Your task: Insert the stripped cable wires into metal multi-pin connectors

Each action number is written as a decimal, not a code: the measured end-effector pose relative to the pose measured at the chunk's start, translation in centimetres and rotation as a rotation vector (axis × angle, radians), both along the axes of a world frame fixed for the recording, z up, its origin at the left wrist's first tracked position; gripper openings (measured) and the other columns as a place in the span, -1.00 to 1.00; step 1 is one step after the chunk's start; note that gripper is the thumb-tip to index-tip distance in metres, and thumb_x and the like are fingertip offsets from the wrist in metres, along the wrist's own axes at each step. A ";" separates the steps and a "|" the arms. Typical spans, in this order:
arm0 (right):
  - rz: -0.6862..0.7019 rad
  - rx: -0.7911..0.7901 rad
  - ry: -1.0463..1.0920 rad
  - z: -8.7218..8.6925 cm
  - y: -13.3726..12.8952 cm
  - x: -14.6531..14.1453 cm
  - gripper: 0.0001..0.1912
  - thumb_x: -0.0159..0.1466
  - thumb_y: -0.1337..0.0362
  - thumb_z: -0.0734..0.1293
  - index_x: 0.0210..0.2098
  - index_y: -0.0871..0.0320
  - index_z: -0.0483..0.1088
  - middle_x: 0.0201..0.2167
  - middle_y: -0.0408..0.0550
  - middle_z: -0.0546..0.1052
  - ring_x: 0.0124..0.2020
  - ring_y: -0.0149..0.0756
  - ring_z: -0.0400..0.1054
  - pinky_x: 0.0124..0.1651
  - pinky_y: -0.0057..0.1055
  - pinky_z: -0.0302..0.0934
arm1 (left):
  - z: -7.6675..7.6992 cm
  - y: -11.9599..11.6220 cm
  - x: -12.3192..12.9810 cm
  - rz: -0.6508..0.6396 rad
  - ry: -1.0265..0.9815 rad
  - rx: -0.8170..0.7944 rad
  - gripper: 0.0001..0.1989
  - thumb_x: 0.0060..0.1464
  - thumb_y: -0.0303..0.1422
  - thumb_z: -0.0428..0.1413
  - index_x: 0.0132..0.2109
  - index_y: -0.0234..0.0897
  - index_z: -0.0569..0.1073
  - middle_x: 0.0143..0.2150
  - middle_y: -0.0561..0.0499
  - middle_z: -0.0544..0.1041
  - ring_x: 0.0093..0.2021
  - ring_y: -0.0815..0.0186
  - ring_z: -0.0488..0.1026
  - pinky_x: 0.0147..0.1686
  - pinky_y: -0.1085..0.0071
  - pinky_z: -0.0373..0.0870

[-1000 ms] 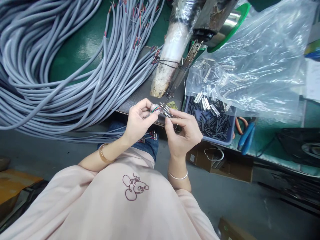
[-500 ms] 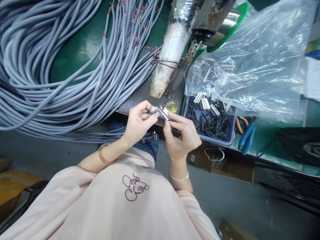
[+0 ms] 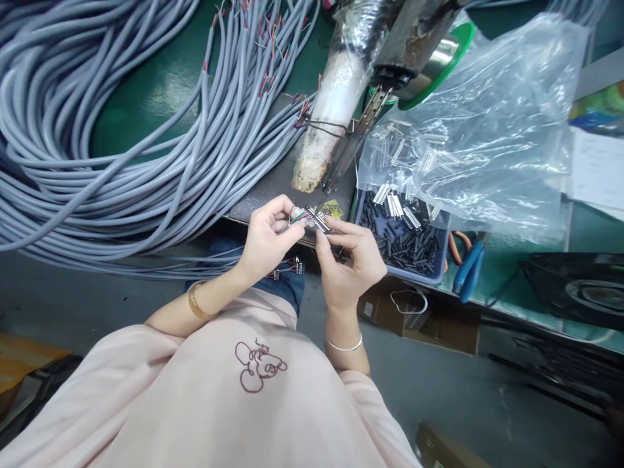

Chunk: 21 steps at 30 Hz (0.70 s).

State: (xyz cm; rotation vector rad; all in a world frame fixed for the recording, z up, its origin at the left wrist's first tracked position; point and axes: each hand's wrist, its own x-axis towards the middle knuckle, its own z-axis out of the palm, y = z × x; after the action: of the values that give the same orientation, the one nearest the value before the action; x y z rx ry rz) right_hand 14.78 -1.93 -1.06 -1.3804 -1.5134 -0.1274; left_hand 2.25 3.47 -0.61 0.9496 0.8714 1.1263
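Note:
Between thumb and fingers, my left hand [image 3: 270, 237] pinches thin coloured wires [image 3: 299, 217], green and red among them. My right hand [image 3: 351, 260] grips the right end of a small metal multi-pin connector [image 3: 318, 220]. The wire ends meet the connector's row of pins. Just above it is the tip of a soldering iron [image 3: 348, 146], mounted pointing down beside a plastic-wrapped white tube [image 3: 319, 130]. A crumpled yellow scrap [image 3: 333, 208] lies on the dark plate [image 3: 253, 203] behind the connector. My fingers partly hide the wires.
Bundled grey cables [image 3: 146, 175] cover the left of the bench. A blue tray [image 3: 441, 263] holds black sleeves and connectors, partly under a clear plastic bag [image 3: 492, 130]. Pliers [image 3: 468, 273] lie right of it; a solder spool [image 3: 441, 65] stands behind. Finished cable ends [image 3: 292, 267] hang over my lap.
The view has shifted slightly, so the bench's right side appears further left. Both hands keep their hold, and the connector has turned a little under the iron's tip.

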 end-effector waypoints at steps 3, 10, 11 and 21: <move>-0.004 0.007 -0.030 0.1 0.3 0.0 -0.86 0.28 0.41 0.46 -0.34 0.09 0.44 -0.26 -0.15 0.68 -0.24 -0.33 0.62 -0.17 -0.34 0.51 | 0.1 0.1 0.1 0.018 0.008 0.029 -0.82 -0.10 -0.47 0.22 -0.45 -0.28 0.33 -0.48 0.14 0.39 -0.47 0.53 0.33 -0.47 0.63 0.32; -0.014 0.022 -0.074 0.7 0.2 -0.1 -0.84 0.27 0.43 0.47 -0.33 0.09 0.44 -0.21 -0.15 0.68 -0.21 -0.35 0.61 -0.17 -0.39 0.51 | 0.8 0.1 0.2 0.023 0.027 0.048 -0.83 -0.10 -0.45 0.23 -0.43 -0.27 0.34 -0.47 0.13 0.39 -0.46 0.52 0.34 -0.46 0.61 0.33; -0.010 0.024 -0.089 0.6 0.1 -0.1 -0.84 0.27 0.43 0.47 -0.33 0.09 0.43 -0.20 -0.14 0.68 -0.21 -0.35 0.61 -0.18 -0.41 0.51 | 0.8 0.1 0.1 0.019 0.034 0.040 -0.83 -0.11 -0.45 0.23 -0.44 -0.27 0.34 -0.47 0.13 0.40 -0.47 0.52 0.33 -0.46 0.61 0.32; -0.037 0.044 -0.188 0.4 -0.8 0.1 -0.83 0.32 0.40 0.42 -0.33 0.05 0.38 -0.24 -0.15 0.70 -0.29 -0.35 0.63 -0.25 -0.43 0.51 | 0.8 -0.4 -0.3 -0.055 0.064 -0.060 -0.83 -0.14 -0.44 0.24 -0.45 -0.28 0.36 -0.49 0.13 0.42 -0.52 0.54 0.29 -0.52 0.62 0.25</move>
State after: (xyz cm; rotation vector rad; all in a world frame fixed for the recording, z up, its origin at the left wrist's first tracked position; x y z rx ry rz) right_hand 14.85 -2.73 -0.71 -1.3930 -1.6297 -0.3190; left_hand 1.97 3.09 0.20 0.9585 0.9207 1.0220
